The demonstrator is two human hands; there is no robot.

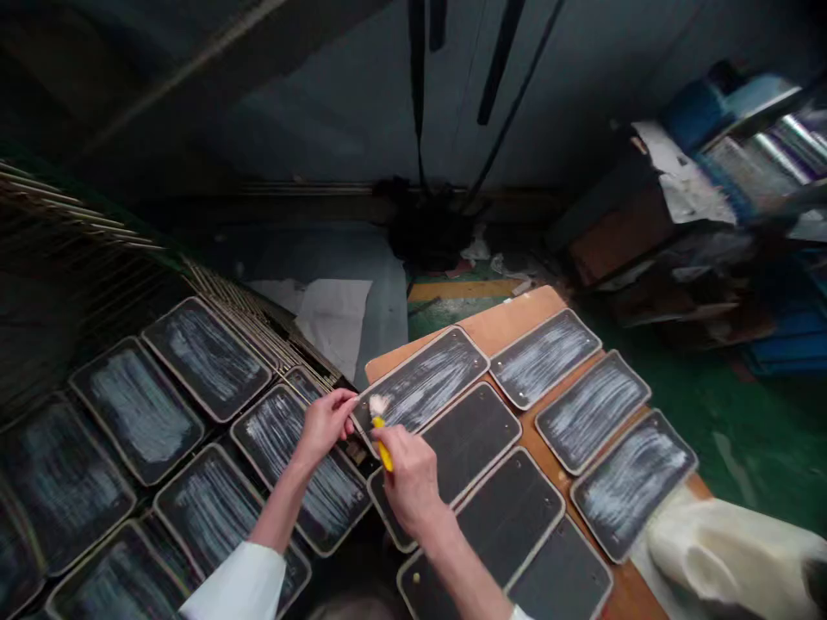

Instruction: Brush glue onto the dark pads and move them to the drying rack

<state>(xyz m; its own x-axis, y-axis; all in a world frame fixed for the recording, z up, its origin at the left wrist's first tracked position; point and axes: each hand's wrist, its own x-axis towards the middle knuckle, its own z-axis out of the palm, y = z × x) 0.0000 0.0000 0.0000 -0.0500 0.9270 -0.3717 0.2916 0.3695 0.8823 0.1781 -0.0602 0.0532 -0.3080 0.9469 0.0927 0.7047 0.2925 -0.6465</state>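
Observation:
My right hand (413, 478) grips a small brush (384, 448) by its yellow handle. Its pale bristles rest against the left end of a dark rectangular panel (436, 379) with rounded corners, a light edge and whitish streaks. At that panel's left corner, my left hand (328, 422) pinches the edge between thumb and fingers. Below my right hand lie plain dark panels (475, 430), without streaks and partly covered by my forearm. Three streaked panels (593, 412) lie along the right side of the orange-brown board (510, 317).
Several streaked panels (139, 409) lie in rows at the left, beside a rack of thin rods (239, 314). A white plastic container (730, 547) stands at the lower right. Behind are a white sheet (336, 319) and a cluttered shelf (685, 250). Dark straps (419, 77) hang ahead.

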